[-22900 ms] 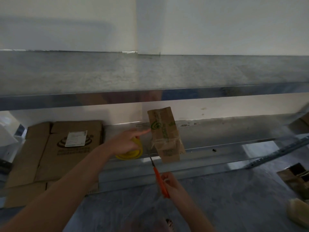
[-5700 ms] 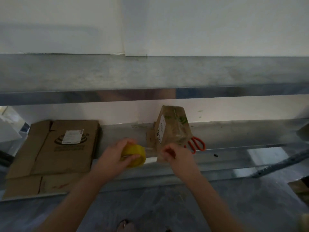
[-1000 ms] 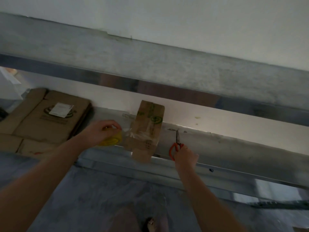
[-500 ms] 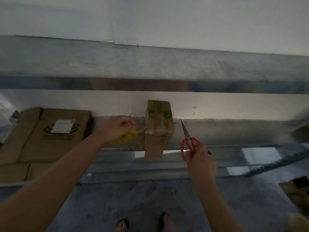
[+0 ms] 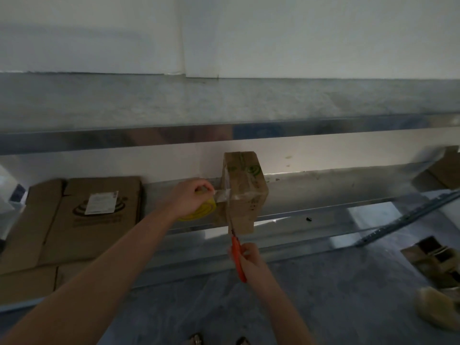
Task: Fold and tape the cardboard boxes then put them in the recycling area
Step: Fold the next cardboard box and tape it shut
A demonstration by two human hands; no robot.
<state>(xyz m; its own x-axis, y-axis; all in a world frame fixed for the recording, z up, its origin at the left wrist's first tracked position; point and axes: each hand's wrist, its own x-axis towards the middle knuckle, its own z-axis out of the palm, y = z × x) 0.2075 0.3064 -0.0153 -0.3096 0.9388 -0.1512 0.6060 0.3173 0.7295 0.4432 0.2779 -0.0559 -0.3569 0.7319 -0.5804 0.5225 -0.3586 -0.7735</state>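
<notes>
A small folded cardboard box (image 5: 245, 192) with green print stands upright on the lower metal shelf (image 5: 323, 195), overhanging its front edge. My left hand (image 5: 190, 199) grips a yellow tape roll (image 5: 202, 207) just left of the box. A strip of clear tape (image 5: 222, 194) stretches from the roll onto the box's side. My right hand (image 5: 249, 260) holds orange-handled scissors (image 5: 236, 250) below the box, blades pointing up along its left edge toward the tape strip.
Flattened cardboard boxes (image 5: 79, 220) with a white label lie on the shelf at the left. An upper metal shelf (image 5: 224, 108) juts out above. More cardboard (image 5: 445, 170) sits far right, and an open box (image 5: 435, 260) lies on the grey floor.
My right hand has swung the scissors from the box's right side to below it, blades now up at the tape strip. My left hand still pulls the tape taut.
</notes>
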